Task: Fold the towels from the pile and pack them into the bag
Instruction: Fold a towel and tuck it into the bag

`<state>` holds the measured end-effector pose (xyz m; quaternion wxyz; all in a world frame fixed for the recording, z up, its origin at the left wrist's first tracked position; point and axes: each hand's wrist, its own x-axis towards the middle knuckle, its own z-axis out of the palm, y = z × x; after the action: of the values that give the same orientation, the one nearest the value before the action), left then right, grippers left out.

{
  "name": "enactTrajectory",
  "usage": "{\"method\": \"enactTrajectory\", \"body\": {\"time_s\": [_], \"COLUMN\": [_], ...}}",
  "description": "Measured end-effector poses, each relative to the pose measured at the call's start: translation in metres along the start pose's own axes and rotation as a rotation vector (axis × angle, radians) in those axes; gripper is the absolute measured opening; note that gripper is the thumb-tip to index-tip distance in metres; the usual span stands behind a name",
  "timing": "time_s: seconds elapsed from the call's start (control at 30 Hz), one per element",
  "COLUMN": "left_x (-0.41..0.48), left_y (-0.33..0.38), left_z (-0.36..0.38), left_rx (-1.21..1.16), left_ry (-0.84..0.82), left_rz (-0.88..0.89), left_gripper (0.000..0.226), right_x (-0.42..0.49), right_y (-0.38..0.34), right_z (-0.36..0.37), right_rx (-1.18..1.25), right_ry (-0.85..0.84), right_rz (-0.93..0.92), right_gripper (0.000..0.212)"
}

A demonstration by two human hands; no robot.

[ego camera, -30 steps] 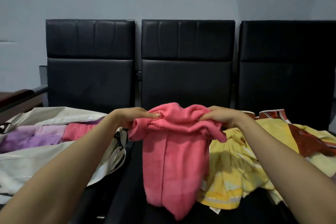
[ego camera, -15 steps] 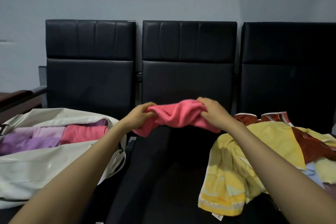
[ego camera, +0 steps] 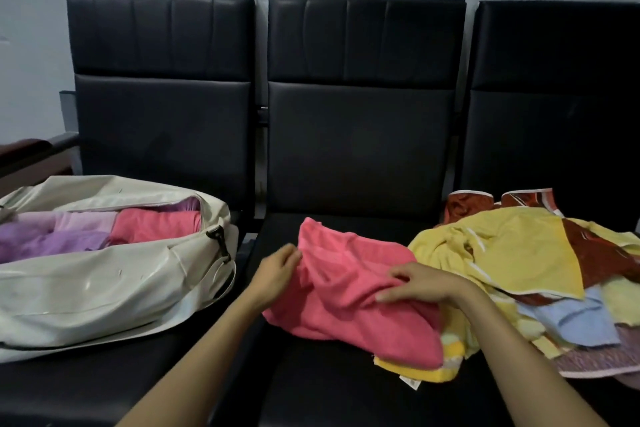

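The towel (ego camera: 346,291) is pinched at its edge by the left hand (ego camera: 277,270); the right hand's (ego camera: 424,282) hold cannot be told. The overlapped pile (ego camera: 519,253) could be dragged along.

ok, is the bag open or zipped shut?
Open. The cream bag gapes at the top, and purple towels and a folded pink towel show inside it.

A: Bag (ego camera: 104,288) location?
B: On the left seat (ego camera: 159,135), towels (ego camera: 104,232) in it.
A: Middle seat (ego camera: 329,392)?
B: Towel (ego camera: 346,315) on it. Left hand (ego camera: 277,274) at its left edge, right hand (ego camera: 422,284) on top. Its right edge overlaps the pile (ego camera: 519,253) on the right seat (ego camera: 554,135)
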<state>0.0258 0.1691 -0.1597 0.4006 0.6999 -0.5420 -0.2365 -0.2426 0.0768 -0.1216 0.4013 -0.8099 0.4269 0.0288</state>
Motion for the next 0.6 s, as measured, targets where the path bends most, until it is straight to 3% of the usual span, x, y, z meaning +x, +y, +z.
{"method": "enactTrajectory", "body": {"time_s": [0.13, 0.2, 0.27, 0.33, 0.43, 0.5, 0.57, 0.6], "left_x": [0.000, 0.004, 0.008, 0.009, 0.002, 0.000, -0.001, -0.003], "left_y": [0.003, -0.008, -0.023, -0.034, -0.030, -0.020, -0.010, -0.003], "left_z": [-0.008, -0.011, -0.012, -0.008, 0.004, 0.006, 0.005, 0.007], "left_rx": [-0.009, 0.101, 0.261, 0.384, 0.337, 0.407, 0.499, 0.461], "left_ry": [0.178, 0.205, 0.175, 0.067, -0.119, -0.180, -0.181, -0.187], "left_rz": [0.011, -0.001, -0.040, -0.058, -0.109, -0.070, 0.067, 0.154], "left_gripper": [0.027, 0.029, 0.025, 0.018, 0.022, 0.046, 0.077, 0.083], "right_x": [0.004, 0.009, 0.012, 0.012, 0.009, 0.004, -0.002, -0.004], "right_y": [0.015, 0.024, 0.027, 0.026, 0.023, 0.021, 0.017, 0.014], "right_z": [-0.005, -0.007, -0.006, 0.000, 0.005, 0.002, -0.001, -0.002], "right_rx": [0.155, 0.197, 0.214, 0.241, 0.237, 0.232, 0.239, 0.237], "right_ry": [0.275, 0.497, 0.586, 0.527, 0.387, 0.261, 0.144, 0.113], "right_rz": [-0.096, -0.131, -0.128, -0.120, -0.149, -0.172, -0.169, -0.172], "right_gripper": [0.020, 0.011, 0.006, 0.007, 0.021, 0.027, 0.030, 0.031]}}
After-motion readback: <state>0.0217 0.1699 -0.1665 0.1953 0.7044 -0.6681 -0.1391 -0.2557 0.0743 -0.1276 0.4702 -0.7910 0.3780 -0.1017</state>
